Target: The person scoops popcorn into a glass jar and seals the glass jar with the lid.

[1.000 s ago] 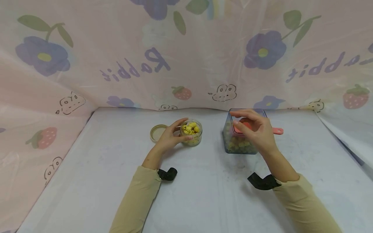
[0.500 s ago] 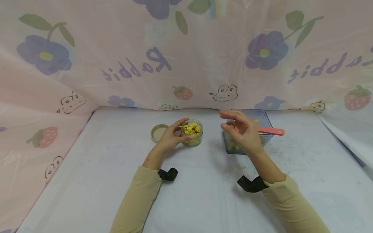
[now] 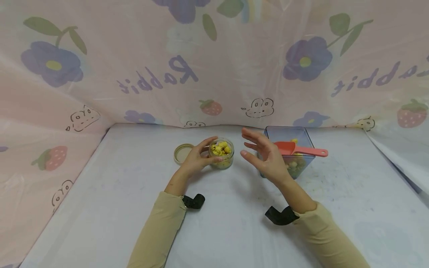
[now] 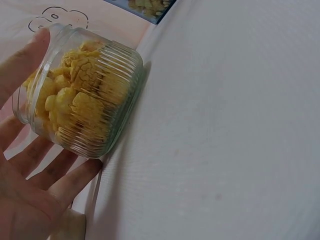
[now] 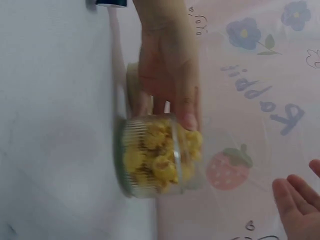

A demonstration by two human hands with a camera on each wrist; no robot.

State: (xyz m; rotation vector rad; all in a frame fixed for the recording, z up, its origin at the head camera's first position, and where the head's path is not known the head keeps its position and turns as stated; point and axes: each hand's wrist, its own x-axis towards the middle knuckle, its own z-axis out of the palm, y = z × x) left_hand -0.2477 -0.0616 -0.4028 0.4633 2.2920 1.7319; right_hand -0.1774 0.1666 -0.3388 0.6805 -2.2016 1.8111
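My left hand (image 3: 194,159) holds a ribbed glass jar (image 4: 112,95) on the table, thumb at the rim and fingers against the side. Yellow popcorn (image 3: 220,149) fills the jar, which has no lid on. Through the air between the jar and a clear bluish square container (image 3: 303,134) hangs my right hand (image 3: 270,160), fingers spread, holding nothing. A pink scoop (image 3: 309,150) lies on that container, its handle sticking out past the right side. More popcorn sits inside the container, partly hidden by the right hand and scoop.
A gold-rimmed jar lid (image 3: 177,156) lies just left of the jar, partly behind the left hand. The white table (image 3: 228,227) meets a printed pink curtain (image 3: 221,56) at the back and left. Black straps (image 3: 280,216) sit at both wrists.
My right hand has moved left, away from the container toward the jar, and its fingers have spread. The scoop has come into view. The left hand stays at the jar.
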